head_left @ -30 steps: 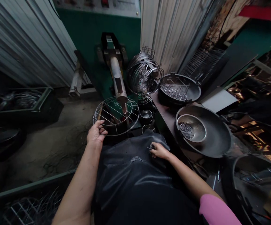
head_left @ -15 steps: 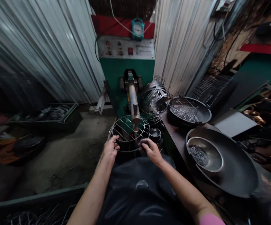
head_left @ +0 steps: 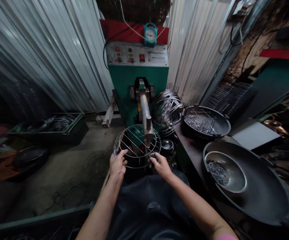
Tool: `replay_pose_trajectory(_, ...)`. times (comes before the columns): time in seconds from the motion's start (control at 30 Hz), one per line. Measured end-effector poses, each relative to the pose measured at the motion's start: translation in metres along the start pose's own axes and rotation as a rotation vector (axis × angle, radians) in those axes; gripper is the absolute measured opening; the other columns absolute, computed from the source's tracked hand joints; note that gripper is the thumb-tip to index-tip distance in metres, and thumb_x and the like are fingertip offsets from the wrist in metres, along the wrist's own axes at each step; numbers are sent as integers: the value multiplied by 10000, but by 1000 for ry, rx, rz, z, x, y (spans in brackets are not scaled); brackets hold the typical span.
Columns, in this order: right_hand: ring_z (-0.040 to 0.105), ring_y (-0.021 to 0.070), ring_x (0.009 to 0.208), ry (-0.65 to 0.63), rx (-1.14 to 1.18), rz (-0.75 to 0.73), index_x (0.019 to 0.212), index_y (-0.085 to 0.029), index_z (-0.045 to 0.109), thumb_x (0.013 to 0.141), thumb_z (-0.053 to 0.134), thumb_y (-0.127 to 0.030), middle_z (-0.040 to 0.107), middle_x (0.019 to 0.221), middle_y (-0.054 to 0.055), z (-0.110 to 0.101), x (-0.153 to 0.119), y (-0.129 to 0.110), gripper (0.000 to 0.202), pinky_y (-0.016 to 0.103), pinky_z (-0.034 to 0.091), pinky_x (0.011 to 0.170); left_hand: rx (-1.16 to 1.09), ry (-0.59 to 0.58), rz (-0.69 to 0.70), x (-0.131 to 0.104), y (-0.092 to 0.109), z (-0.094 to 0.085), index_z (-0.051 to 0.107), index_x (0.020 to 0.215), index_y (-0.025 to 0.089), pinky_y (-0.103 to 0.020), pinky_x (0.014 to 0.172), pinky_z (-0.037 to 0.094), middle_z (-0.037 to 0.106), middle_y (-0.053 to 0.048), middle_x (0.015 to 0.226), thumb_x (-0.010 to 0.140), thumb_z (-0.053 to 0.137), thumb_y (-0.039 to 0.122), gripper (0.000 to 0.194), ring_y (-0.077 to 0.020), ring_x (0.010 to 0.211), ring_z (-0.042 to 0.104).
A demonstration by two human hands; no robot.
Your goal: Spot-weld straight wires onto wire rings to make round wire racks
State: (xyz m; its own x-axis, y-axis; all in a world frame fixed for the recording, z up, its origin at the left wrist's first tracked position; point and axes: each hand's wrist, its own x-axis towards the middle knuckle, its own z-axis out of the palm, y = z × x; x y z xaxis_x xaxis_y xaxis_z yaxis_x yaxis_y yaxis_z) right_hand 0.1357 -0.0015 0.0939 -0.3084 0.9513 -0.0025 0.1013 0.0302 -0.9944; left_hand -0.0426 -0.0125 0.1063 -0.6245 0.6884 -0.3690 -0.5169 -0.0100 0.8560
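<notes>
A round wire rack (head_left: 127, 141), made of two rings with cross wires, lies between my hands beneath the arm of a green spot welder (head_left: 121, 80). My left hand (head_left: 118, 163) is closed on the rack's near left rim. At the near right rim, my right hand (head_left: 159, 164) pinches with thumb and forefinger; whether it holds the rim or a small piece against it is hard to make out. The welder's electrode tip (head_left: 148, 141) comes down at the right part of the rack, near the crossing wires.
Wire rings (head_left: 168, 106) hang beside the welder. On the bench at right stand a black pan (head_left: 225, 125) of wire pieces and a large wok (head_left: 266, 186) holding a metal bowl (head_left: 236, 176) with small wire bits. Green crates (head_left: 70, 125) of wire stand at left.
The rack has turned or shifted slightly under the electrode, with both hands still at its near rim. The whole view has moved a little, so the welder and bench appear lower and further right.
</notes>
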Motion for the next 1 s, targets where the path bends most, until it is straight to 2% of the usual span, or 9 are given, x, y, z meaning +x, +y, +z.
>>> replay_pose_trajectory(0.17,532,83,479,-10,11,-21,826,-174,538,766,480,-278,595,674,-15,-1,-3,-4,133,212,419,507,-17,-12,0,-6,3,0,440,752,183,-150,356,155,362,113,545,425,727,205,436,-8,396,234)
replay_pose_trajectory(0.53,507,80,460,1,0,-71,792,-173,525,758,462,-246,582,646,-20,-6,16,-5,101,208,403,483,18,32,-31,9,2,14,447,712,178,-166,355,149,342,118,513,375,734,232,446,-13,391,229)
replay_pose_trajectory(0.8,503,82,445,11,18,-55,786,-175,516,757,456,-236,577,639,-24,-6,26,-10,90,208,392,466,9,50,-57,17,4,20,439,637,175,-173,346,128,306,119,477,357,731,214,406,-14,385,201)
replay_pose_trajectory(1.0,510,87,434,15,30,-8,777,-180,528,754,471,-231,575,619,-29,-4,29,-7,79,198,381,426,18,98,-79,18,2,22,428,603,172,-173,338,141,337,102,479,358,719,188,381,-25,397,250)
